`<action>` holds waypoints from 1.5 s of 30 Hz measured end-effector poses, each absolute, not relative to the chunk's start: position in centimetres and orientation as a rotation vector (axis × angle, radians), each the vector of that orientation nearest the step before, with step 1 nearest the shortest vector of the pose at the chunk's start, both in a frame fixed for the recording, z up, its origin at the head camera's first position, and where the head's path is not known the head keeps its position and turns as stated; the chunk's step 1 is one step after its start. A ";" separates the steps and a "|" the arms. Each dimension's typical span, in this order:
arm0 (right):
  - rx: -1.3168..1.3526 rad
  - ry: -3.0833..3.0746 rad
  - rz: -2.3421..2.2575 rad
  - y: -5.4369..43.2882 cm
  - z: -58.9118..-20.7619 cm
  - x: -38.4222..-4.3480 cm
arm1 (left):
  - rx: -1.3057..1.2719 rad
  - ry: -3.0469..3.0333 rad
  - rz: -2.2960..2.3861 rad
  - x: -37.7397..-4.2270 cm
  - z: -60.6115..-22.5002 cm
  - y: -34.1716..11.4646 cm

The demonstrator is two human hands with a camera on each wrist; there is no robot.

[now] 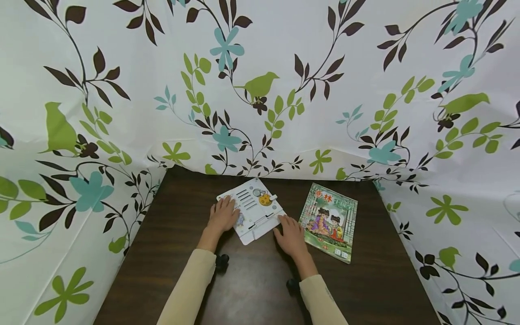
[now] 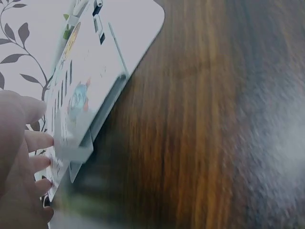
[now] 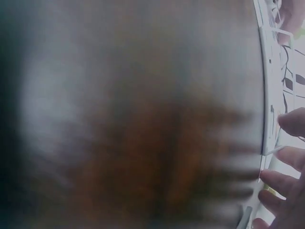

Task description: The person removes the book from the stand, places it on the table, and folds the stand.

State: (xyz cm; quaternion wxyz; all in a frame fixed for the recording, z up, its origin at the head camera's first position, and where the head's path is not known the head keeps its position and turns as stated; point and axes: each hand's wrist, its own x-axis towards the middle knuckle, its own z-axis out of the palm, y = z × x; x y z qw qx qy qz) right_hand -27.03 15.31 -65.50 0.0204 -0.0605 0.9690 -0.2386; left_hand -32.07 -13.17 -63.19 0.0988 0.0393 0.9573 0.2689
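A white flat book stand (image 1: 252, 207) with slots, cartoon prints and a hinged strip along its near edge lies folded and turned at an angle on the dark wooden table. My left hand (image 1: 223, 215) rests on its left side, fingers spread loosely over the edge. In the left wrist view, the left fingers (image 2: 40, 162) lie along the book stand's side (image 2: 90, 95). At its right corner, my right hand (image 1: 290, 234) touches the edge. The right wrist view has the right fingers (image 3: 281, 181) apart beside the stand's rim (image 3: 267, 95).
A picture magazine (image 1: 330, 223) with two cartoon children on its cover lies just right of my right hand. Behind and on both sides of the wooden table (image 1: 252, 289) hangs a white cloth (image 1: 284, 27) printed with leaves, birds and flowers.
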 end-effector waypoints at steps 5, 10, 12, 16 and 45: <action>-0.211 3.067 -0.770 15.2 -65.9 -26.6 | 0.093 2.790 0.835 -32.9 -63.5 -12.7; -0.201 3.083 -0.749 15.1 -65.8 -25.9 | 0.080 2.773 0.769 -33.4 -63.8 -12.5; -0.186 3.081 -0.739 15.0 -65.7 -25.5 | 0.081 2.772 0.765 -33.5 -63.6 -12.4; -0.168 3.064 -0.729 14.7 -65.4 -24.7 | 0.086 2.772 0.748 -33.9 -63.4 -12.1; -0.152 3.008 -0.615 13.4 -63.6 -21.7 | 0.197 2.696 0.637 -38.7 -64.4 -10.1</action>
